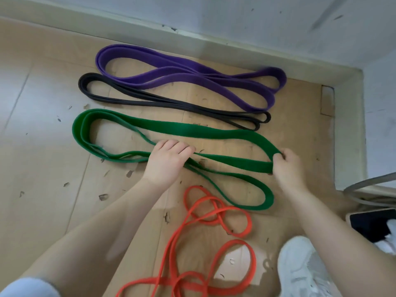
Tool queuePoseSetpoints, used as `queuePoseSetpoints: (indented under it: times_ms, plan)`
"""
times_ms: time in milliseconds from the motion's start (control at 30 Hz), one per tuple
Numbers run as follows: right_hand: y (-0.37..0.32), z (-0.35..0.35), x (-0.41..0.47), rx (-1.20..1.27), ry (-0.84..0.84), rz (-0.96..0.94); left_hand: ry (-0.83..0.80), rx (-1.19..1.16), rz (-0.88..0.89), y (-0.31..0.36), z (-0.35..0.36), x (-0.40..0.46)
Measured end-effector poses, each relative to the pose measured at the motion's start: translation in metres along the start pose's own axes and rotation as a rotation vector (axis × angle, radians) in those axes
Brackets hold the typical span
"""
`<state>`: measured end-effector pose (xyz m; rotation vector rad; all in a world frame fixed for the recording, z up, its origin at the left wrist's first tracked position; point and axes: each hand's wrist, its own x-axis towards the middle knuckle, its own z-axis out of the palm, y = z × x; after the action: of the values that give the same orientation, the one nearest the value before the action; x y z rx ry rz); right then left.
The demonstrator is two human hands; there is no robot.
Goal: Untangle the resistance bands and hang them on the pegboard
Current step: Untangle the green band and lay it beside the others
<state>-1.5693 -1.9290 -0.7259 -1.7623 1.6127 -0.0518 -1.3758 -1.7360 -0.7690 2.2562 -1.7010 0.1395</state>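
Flattened cardboard [214, 243] is laid over a pale tiled floor [15, 93]; scuffed white walls [257, 22] are met by a cream skirting board [192, 39].

- Green band [192, 127]: matt, looks like fabric-covered elastic, slightly fuzzy surface.
- Purple band [182, 78]: same matt, cloth-like look.
- Black band [150, 99]: thin, matt, rubbery; texture too fine to tell.
- Orange band [214, 213]: smooth rubber/latex look, faint sheen.
- Cardboard sheets [53, 168] on floor: brown, matt, paper surface w/ torn scuffs, seams visible.
- Wall [278, 18]: pale painted finish, matt, scuffed w/ dark marks.
- Shoe [300, 269]: white, knit/mesh-type cloth upper, matt.
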Motion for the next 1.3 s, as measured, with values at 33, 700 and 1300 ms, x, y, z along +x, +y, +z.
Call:
queuePoseSetpoints:
  times_ms: [33, 700, 1300]
  plan:
    - [-0.004, -0.005, 0.004, 0.092, -0.001, -0.01, 0.005, 0.003, -0.013, -0.001, -0.002, 0.004]
    - [0.032, 0.009, -0.014, -0.98, -0.321, -0.921, -0.304, 0.03, 0.019, -0.001, 0.007, -0.016]
    - [-0.08, 0.067, -0.038, -0.854, -0.263, -0.875, -0.413, 0.064, -0.367, -0.048, -0.019, -0.015]
